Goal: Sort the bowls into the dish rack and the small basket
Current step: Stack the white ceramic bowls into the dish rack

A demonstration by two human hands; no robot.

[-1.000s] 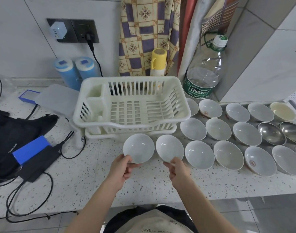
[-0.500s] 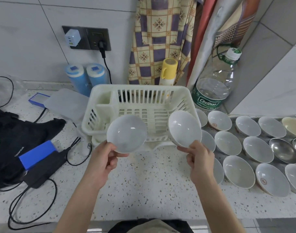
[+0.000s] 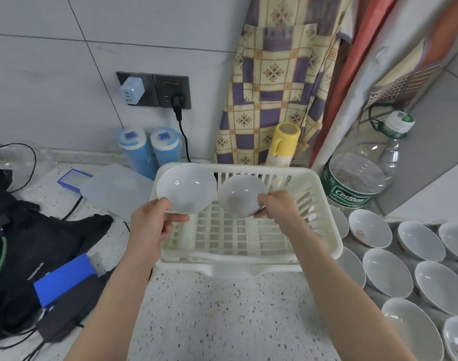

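Two white bowls are held in the air above the dish rack (image 3: pixel 324 204), which serves here as the landmark: the left bowl (image 3: pixel 186 190) hangs over the back left corner of the rack, and the right bowl (image 3: pixel 242 195) over the middle of its back part, just beside the first one and perhaps touching it at the rim; I cannot tell this for sure. Both bowls are tilted, with the open side turned toward the person, probably so that they can go into the rack standing on edge between the ribs and not lying flat. The left hand (image 3: pixel 152 225) pinches the near rim of its bowl, thumb on top and the fingers curled under, so this grip is clamped on the bowl. The right hand (image 3: pixel 280 207) holds the right edge of its bowl in the same way, thumb on the inside and fingers behind. Both forearms reach forward from the lower edge of the view, over the speckled desk (image 3: pixel 222 321), and come closer together toward the rack. The rack itself looks empty inside. To the right of the rack many more bowls (image 3: pixel 386 272) wait in rows on the desk. I see no small basket in this view.
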